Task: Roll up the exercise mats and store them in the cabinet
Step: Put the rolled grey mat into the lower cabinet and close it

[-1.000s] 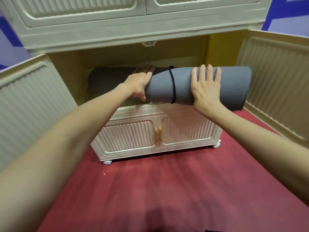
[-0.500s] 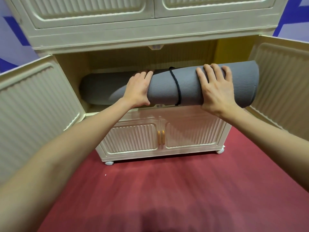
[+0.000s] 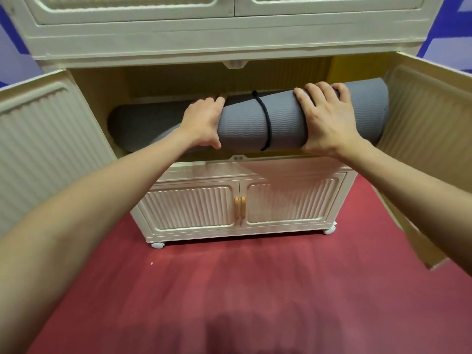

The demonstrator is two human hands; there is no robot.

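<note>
Both hands, left hand (image 3: 204, 121) and right hand (image 3: 329, 118), grip 1 rolled grey mat (image 3: 281, 121) tied with a black cord (image 3: 265, 118), lying partly inside the cabinet (image 3: 229, 42)'s open middle compartment.

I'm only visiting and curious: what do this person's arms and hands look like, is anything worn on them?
Both forearms are bare as far as the picture shows, with no sleeves in sight. The left hand and right hand wear no gloves, and no ring, watch or wristband shows. Nails look short and plain.
</note>
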